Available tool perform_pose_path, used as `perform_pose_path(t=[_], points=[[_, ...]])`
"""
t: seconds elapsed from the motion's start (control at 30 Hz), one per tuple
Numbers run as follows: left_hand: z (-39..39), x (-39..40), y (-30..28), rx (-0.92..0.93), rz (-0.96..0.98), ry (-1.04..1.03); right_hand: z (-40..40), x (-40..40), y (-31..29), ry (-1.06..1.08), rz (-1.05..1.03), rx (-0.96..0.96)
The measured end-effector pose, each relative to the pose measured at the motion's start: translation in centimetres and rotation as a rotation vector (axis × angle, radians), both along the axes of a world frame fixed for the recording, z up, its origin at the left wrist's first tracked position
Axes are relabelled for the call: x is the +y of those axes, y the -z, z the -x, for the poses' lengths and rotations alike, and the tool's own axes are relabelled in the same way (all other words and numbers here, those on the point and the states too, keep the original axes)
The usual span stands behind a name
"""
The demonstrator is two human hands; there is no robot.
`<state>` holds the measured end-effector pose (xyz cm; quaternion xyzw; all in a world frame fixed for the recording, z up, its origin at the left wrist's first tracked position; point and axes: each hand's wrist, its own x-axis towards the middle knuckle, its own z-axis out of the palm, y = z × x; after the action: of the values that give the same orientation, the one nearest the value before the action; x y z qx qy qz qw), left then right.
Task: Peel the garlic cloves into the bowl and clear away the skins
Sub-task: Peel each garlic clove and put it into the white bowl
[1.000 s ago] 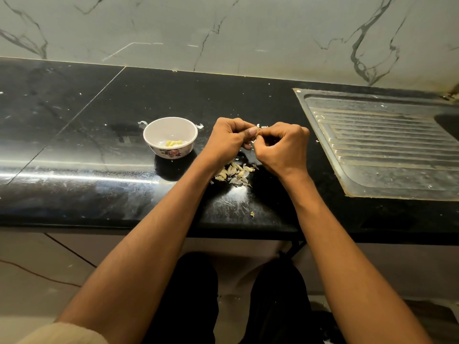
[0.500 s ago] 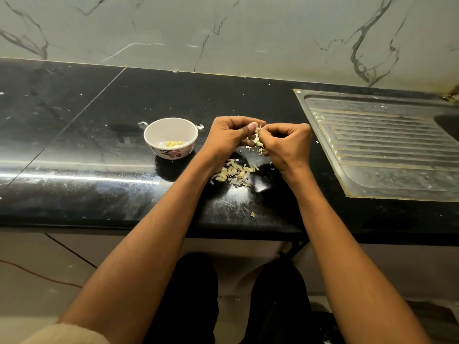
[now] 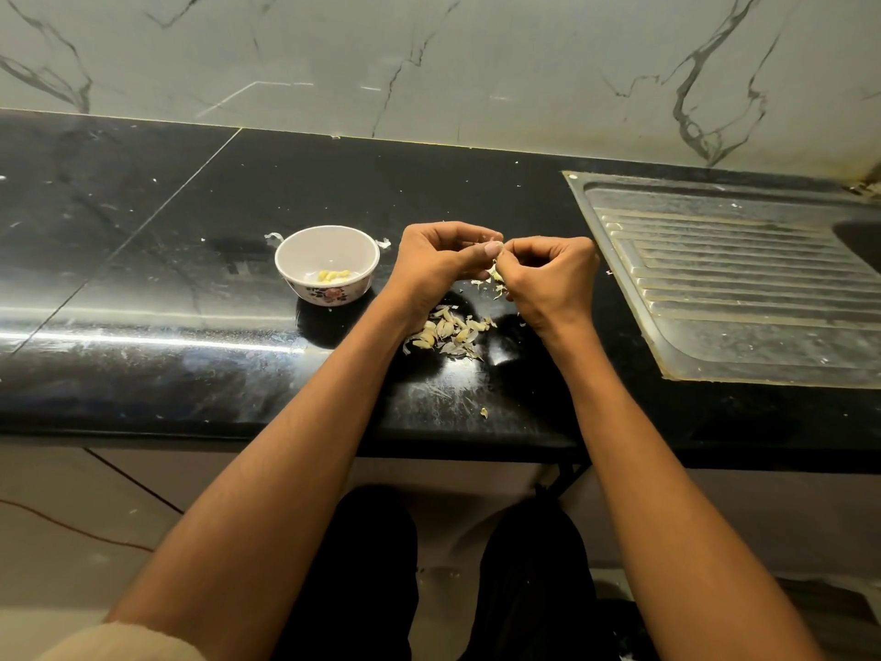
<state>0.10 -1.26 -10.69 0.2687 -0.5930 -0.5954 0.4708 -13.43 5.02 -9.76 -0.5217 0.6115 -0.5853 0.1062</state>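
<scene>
Hands barely shifted, left hand and right hand fingers pinching garlic clove

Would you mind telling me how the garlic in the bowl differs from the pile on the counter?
The garlic in the bowl is bare, yellow and few; the pile on the counter is pale, papery-looking and far larger. The bowl's pieces sit contained against the white bowl; the pile lies spread loose on the black counter below both hands. Both lie untouched.
</scene>
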Motion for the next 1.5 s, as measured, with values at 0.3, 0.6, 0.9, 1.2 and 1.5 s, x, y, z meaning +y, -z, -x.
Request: perform_pose_path(t=[0.3,0.6,0.9,1.2,1.5], points=[[-0.12,-0.22,-0.02,-0.021,-0.024,-0.034,0.11,-0.10,-0.14,-0.026,-0.039,-0.131],[-0.19,-0.49,0.19,0.011,-0.023,-0.084,-0.01,-0.02,-0.24,-0.109,-0.079,-0.197],[-0.14,-0.25,-0.09,-0.053,0.004,-0.108,0.13,-0.20,0.19,-0.053,-0.067,-0.089],[0.02,-0.17,0.14,-0.191,0.087,-0.136,0.19,0.11,0.44,0.003,0.018,0.291],[0.12,-0.17,0.15,-0.092,0.058,-0.117,0.05,-0.05,0.12,-0.032,0.020,0.063]])
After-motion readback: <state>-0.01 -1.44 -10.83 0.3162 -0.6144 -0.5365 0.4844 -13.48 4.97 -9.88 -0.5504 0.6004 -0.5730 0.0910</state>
